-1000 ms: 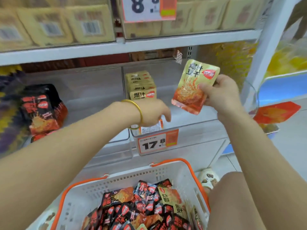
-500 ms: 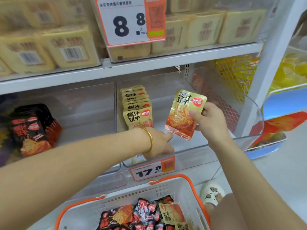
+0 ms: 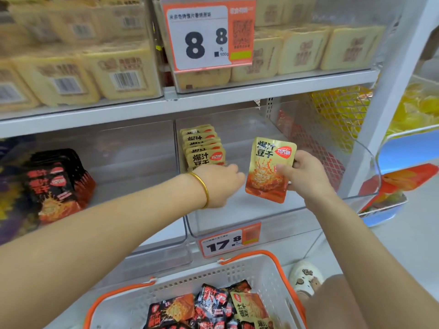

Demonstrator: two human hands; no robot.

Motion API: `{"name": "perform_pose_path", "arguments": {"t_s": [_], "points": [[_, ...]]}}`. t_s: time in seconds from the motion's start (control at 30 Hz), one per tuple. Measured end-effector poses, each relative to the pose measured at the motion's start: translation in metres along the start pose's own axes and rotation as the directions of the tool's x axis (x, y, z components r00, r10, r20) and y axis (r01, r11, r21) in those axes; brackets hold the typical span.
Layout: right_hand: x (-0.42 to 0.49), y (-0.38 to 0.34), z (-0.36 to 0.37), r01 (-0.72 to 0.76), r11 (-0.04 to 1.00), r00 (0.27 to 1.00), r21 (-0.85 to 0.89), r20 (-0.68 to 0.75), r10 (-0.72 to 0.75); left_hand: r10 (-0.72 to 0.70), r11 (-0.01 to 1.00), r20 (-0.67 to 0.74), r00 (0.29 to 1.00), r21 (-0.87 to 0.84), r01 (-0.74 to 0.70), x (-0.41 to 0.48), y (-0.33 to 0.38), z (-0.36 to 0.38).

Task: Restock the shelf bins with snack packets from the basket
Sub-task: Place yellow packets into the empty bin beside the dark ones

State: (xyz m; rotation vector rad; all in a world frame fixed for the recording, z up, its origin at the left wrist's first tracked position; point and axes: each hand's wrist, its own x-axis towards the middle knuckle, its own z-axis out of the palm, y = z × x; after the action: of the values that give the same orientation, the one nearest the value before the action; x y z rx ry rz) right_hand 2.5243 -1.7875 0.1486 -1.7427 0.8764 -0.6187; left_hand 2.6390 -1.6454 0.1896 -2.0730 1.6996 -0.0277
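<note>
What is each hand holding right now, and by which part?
Right hand pinches the yellow packet by its right edge. Left hand is at the packet row; its grip cannot be told.

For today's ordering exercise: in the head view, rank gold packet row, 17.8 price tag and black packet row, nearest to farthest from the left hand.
1. gold packet row, just beyond left hand
2. 17.8 price tag, below
3. black packet row, far left

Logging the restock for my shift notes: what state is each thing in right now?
Yellow packet, upright, pinched by the right hand.
Yellow row, standing in the half-empty middle bin.
Left hand, at the row's front, grip hidden.
Black packets, standing in the left bin.
Basket, holding loose packets.
</note>
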Motion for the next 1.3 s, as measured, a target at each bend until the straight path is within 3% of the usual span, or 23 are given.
{"name": "perform_pose_path", "arguments": {"t_s": [0.17,0.37,0.63,0.8,0.93,1.13,1.3], "points": [[-0.001,-0.013,0.005,-0.186,0.982,0.965,0.012,0.19,0.18,-0.189,0.97,-0.186,0.964,0.115,0.213,-0.003,-0.023,-0.01],[-0.001,-0.025,0.037,-0.234,0.957,0.873,-0.171,0.395,0.284,-0.358,0.928,-0.195,0.913,0.037,0.371,0.0,-0.035,-0.014],[0.001,-0.042,0.091,-0.083,0.957,0.943,-0.28,0.288,0.166,-0.4,0.911,-0.28,0.873,-0.228,0.344,-0.008,-0.045,-0.009],[-0.005,-0.036,0.102,-0.111,0.961,0.963,-0.252,0.212,0.166,-0.397,0.918,-0.293,0.87,-0.1,0.385,-0.031,-0.041,0.003],[-0.006,-0.033,0.111,-0.137,0.974,0.967,-0.181,0.188,0.171,-0.42,0.906,-0.298,0.857,-0.183,0.381,-0.035,-0.037,0.005],[-0.012,-0.032,0.113,-0.228,0.951,0.948,-0.207,0.174,0.265,-0.424,0.901,-0.275,0.863,-0.224,0.371,-0.038,-0.032,0.004],[-0.011,-0.029,0.113,-0.181,0.924,0.923,-0.336,0.267,0.278,-0.429,0.897,-0.285,0.857,-0.249,0.366,-0.043,-0.027,0.003]]}}
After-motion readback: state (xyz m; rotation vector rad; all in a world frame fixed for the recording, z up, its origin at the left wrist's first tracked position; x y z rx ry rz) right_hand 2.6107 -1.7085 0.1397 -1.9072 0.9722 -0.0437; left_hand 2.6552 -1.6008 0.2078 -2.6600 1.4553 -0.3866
